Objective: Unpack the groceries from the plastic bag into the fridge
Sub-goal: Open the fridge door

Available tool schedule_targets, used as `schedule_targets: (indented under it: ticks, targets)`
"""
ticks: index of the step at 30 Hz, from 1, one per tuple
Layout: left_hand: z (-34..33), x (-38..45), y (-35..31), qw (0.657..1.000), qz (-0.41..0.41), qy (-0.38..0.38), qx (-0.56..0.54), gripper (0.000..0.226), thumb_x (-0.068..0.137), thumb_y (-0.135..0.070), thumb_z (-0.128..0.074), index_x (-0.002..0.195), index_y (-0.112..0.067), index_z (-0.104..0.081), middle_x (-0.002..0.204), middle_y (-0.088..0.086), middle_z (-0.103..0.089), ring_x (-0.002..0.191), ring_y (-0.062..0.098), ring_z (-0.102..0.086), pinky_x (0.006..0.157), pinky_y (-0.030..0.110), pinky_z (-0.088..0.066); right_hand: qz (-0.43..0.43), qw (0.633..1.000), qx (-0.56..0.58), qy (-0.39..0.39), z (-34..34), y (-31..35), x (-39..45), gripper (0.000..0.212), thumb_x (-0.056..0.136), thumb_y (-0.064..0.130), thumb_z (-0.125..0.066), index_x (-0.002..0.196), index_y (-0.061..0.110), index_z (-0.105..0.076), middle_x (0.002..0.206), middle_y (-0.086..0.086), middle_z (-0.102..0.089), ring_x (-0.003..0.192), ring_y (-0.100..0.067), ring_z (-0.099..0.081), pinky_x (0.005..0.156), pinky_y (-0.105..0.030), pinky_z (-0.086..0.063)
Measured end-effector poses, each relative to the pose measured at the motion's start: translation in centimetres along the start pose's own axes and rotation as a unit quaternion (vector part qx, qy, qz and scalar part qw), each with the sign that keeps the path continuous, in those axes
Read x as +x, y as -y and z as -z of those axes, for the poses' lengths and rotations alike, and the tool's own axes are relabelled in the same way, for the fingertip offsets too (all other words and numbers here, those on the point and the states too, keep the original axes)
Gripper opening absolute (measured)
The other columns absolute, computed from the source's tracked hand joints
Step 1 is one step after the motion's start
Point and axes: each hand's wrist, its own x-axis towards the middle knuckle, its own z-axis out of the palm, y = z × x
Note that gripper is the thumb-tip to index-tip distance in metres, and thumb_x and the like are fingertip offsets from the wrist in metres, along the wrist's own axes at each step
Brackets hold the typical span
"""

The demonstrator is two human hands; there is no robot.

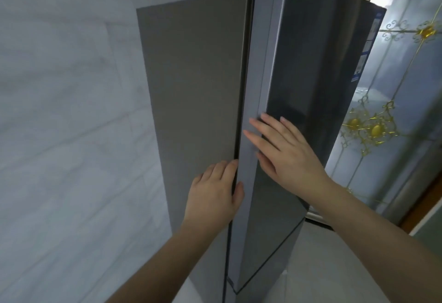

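Head view shows me the fridge (191,87) close up, doors nearly shut. My left hand (214,193) curls its fingers into the seam at the left door's edge, thumb on the right door (299,68); my right hand (287,152) lies flat and straight-fingered on that door. Pressing now could pinch the left fingers. No plastic bag or groceries in sight.

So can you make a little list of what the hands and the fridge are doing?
place: in front of a grey fridge
left hand: fingers curled round the edge of the left door
right hand: fingers straight, flat against the right door
right door: swung partly open
groceries: not in view
plastic bag: not in view
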Motion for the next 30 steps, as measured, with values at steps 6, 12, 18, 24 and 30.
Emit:
schedule_targets:
  ticks: [6,12,18,24,30]
  targets:
    - [-2.7,0.3,-0.4,0.999,0.025,0.036,0.008,0.048,0.097,-0.05,-0.039,0.128,-0.018,-0.057,0.113,-0.001,-0.069,0.096,0.017,-0.068,0.081,0.034,-0.054,0.126,0.991,-0.026,-0.035,-2.4,-3.4,1.1,0.046,0.094,0.035,-0.052,0.137,0.017,-0.053,0.152,-0.009,-0.033,0.144,-0.025,-0.026,0.12,-0.043,-0.014]
    - [-5.9,0.5,-3.6,0.992,0.113,0.024,0.042,0.056,0.094,-0.067,-0.032,0.116,-0.021,-0.055,0.096,-0.004,-0.071,0.079,0.016,-0.069,0.067,0.031,-0.053,0.202,0.975,-0.09,0.013,-0.7,-5.9,2.6,0.067,0.086,0.047,-0.057,0.142,0.015,-0.043,0.16,-0.013,-0.018,0.148,-0.029,-0.01,0.119,-0.051,-0.002]
    - [-8.8,0.8,-7.4,0.968,0.243,-0.031,0.058,0.053,0.084,-0.07,-0.041,0.099,-0.02,-0.043,0.067,-0.002,-0.061,0.046,0.026,-0.061,0.036,0.026,-0.036,0.287,0.956,-0.064,0.015,-0.9,-7.7,3.7,0.051,0.085,0.042,-0.062,0.122,0.007,-0.056,0.143,-0.018,-0.043,0.145,-0.035,-0.019,0.121,-0.047,-0.001]
    - [-9.1,1.3,-8.6,0.922,0.371,0.045,0.099,0.072,0.078,-0.082,-0.024,0.104,-0.016,-0.037,0.078,0.008,-0.066,0.068,0.037,-0.065,0.052,0.037,-0.042,0.358,0.932,-0.051,-0.016,-0.7,-8.2,5.7,0.055,0.076,0.051,-0.067,0.107,0.005,-0.065,0.117,-0.014,-0.057,0.129,-0.035,-0.039,0.121,-0.044,0.003]
    - [-7.7,2.3,-9.2,0.898,0.429,0.1,0.024,0.048,0.089,-0.06,-0.053,0.096,-0.019,-0.031,0.089,0.007,-0.062,0.088,0.036,-0.061,0.064,0.039,-0.039,0.401,0.912,-0.073,-0.034,-1.0,-7.7,6.6,0.06,0.066,0.058,-0.071,0.095,0.006,-0.068,0.094,-0.01,-0.063,0.104,-0.035,-0.053,0.118,-0.05,-0.01]
